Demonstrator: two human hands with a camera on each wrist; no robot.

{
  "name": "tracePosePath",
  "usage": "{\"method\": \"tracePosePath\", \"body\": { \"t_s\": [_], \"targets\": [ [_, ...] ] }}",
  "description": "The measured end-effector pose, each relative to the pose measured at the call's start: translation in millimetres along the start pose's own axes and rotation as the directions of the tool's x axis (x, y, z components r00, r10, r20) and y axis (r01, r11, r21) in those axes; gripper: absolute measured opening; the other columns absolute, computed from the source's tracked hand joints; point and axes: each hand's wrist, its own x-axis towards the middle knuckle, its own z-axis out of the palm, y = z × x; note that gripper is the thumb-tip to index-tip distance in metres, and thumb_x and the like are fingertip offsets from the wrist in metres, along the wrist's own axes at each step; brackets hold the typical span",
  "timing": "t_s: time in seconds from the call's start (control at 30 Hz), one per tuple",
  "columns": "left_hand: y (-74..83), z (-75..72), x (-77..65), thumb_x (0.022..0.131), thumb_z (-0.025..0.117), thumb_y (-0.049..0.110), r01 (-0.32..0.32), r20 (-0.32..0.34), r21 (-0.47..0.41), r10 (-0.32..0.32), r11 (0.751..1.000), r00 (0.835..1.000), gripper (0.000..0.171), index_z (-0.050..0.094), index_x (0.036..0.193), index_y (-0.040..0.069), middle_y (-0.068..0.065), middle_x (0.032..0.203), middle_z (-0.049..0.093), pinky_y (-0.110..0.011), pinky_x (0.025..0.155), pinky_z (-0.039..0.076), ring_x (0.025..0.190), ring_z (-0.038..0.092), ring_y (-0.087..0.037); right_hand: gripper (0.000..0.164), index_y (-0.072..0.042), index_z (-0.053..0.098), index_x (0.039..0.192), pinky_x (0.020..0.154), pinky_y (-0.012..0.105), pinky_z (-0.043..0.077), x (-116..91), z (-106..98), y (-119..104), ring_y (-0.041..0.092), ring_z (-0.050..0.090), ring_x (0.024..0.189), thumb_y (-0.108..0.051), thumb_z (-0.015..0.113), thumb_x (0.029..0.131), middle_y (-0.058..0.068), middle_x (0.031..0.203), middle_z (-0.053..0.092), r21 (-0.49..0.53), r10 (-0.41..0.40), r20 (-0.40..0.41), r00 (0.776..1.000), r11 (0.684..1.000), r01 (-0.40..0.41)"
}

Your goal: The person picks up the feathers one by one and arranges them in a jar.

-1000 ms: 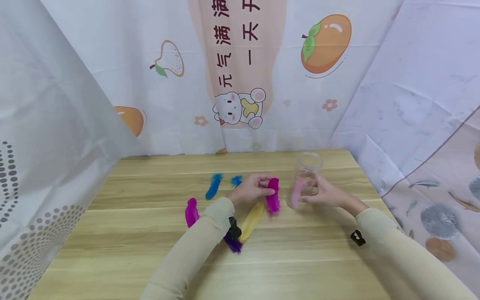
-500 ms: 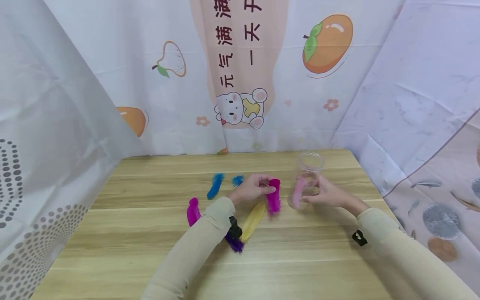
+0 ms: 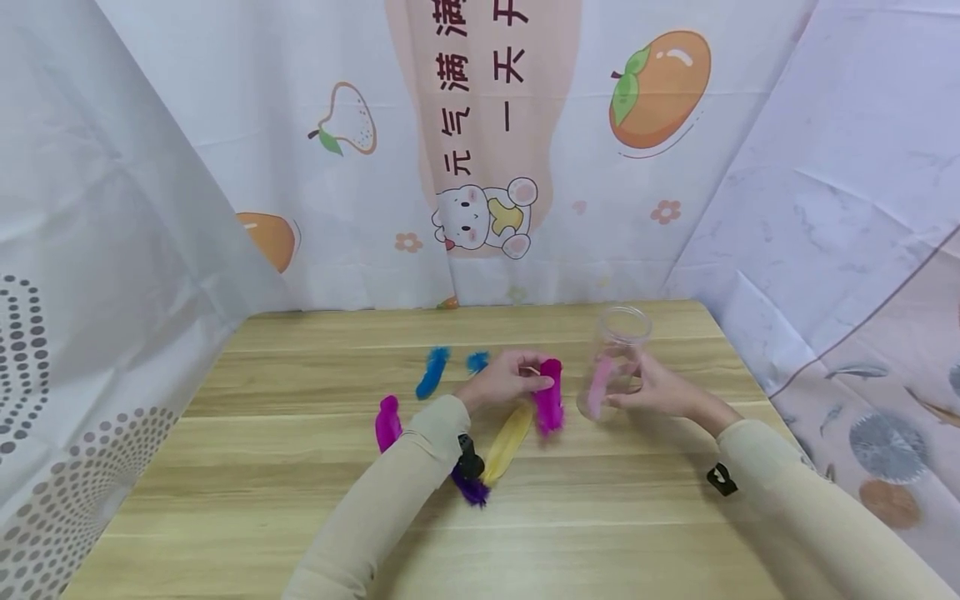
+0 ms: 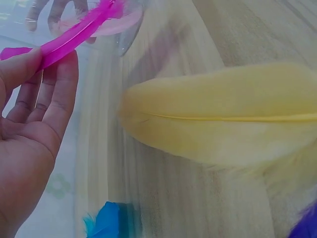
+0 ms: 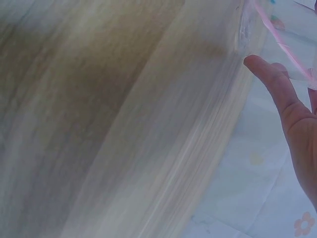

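Note:
Between thumb and fingers, my left hand [image 3: 506, 379] pinches a magenta feather [image 3: 551, 396], which hangs down close to the jar in the head view. My right hand [image 3: 656, 387] grips a clear, open-topped jar [image 3: 624, 329] from its right side. Inside the jar stands a light pink feather [image 3: 599, 387], leaning slightly. Under the left wrist lies a yellow feather [image 3: 508, 446], which looks large in the left wrist view. In that view the magenta feather [image 4: 81, 33] shows its pale shaft, and the right hand's fingers show through the jar behind it.
On the wooden table [image 3: 262, 467], a blue feather [image 3: 432, 372] lies left of my left hand, and another blue one [image 3: 477, 361] lies partly behind it. A second magenta feather [image 3: 388, 422] and a purple feather [image 3: 471, 487] are partly covered by the left sleeve. Printed curtains [image 3: 337, 208] surround the table.

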Motion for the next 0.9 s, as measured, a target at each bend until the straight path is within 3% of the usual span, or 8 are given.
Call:
{"method": "tracePosePath", "body": {
  "t_s": [0.23,0.43,0.63,0.9],
  "targets": [
    [7.7,-1.6,-5.2,0.095,0.071,0.007,-0.029,0.011,0.023,0.029,0.999,1.000,0.030,0.068,0.126,0.003,-0.007,0.105,0.069,-0.039,0.084,0.060,0.091,0.069,-0.019,0.101,-0.012,0.016,0.159,0.081,0.040,0.060,-2,1,0,0.052,0.054,0.117,0.001,0.082,0.082,0.028,0.144,0.041,0.007,0.044,-0.010,0.999,0.999,-0.044],
    [16.1,-4.8,-6.8,0.094,0.075,0.011,-0.048,-0.013,0.078,0.049,0.996,0.999,0.041,0.064,0.133,0.009,-0.004,0.109,0.069,-0.032,0.083,0.058,0.095,0.069,-0.019,0.098,-0.010,0.019,0.157,0.081,0.041,0.060,-1,2,-1,0.052,0.053,0.116,0.002,0.081,0.082,0.029,0.143,0.041,0.009,0.051,-0.020,0.999,0.999,-0.050],
    [24.2,-4.7,-6.9,0.093,0.076,0.012,-0.041,-0.023,0.081,0.042,0.996,0.999,0.040,0.064,0.132,0.010,-0.003,0.109,0.070,-0.031,0.085,0.057,0.097,0.068,-0.017,0.099,-0.013,0.019,0.157,0.079,0.040,0.061,-1,3,1,0.053,0.053,0.117,0.001,0.082,0.082,0.030,0.143,0.041,0.017,0.049,-0.017,0.999,0.999,-0.049],
    [37.1,-1.3,-7.2,0.094,0.071,0.002,-0.031,0.039,-0.065,0.033,0.997,0.999,0.042,0.059,0.134,0.005,-0.011,0.111,0.070,-0.040,0.082,0.061,0.097,0.071,-0.024,0.099,-0.011,0.018,0.157,0.079,0.043,0.061,-1,2,1,0.055,0.052,0.117,0.002,0.082,0.082,0.030,0.142,0.041,0.038,0.043,-0.013,0.999,0.998,-0.042]
  ]
}}
